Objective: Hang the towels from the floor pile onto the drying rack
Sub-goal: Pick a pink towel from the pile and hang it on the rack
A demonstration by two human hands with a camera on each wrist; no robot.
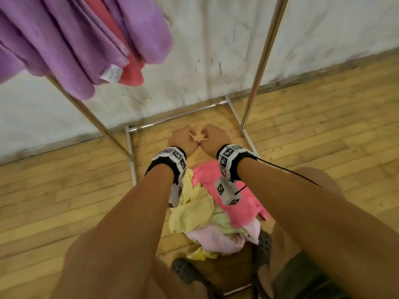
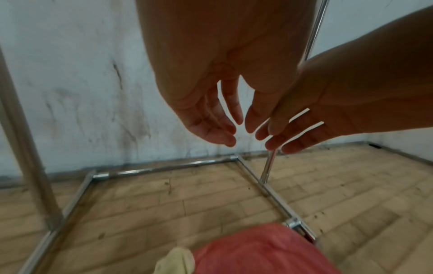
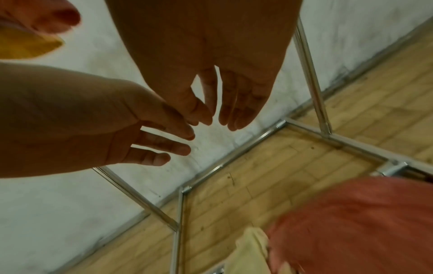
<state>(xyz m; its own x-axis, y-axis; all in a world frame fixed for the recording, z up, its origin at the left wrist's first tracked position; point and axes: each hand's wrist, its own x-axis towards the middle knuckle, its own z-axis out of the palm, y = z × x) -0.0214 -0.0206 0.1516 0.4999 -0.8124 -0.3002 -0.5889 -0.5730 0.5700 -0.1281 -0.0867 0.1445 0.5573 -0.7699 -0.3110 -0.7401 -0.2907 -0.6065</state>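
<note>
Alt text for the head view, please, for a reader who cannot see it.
Both hands, left hand and right hand, meet empty above the floor pile of towels. Purple and pink towels already hang on the metal drying rack by a white wall.

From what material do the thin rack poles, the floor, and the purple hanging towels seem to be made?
The thin silver rack poles look like polished metal tubing, with bright glints. The yellowish plank floor looks like wood or a wood-look laminate, with visible seams. The purple hanging towels look like soft, fuzzy cloth, probably terry, with a sewn white label.
</note>
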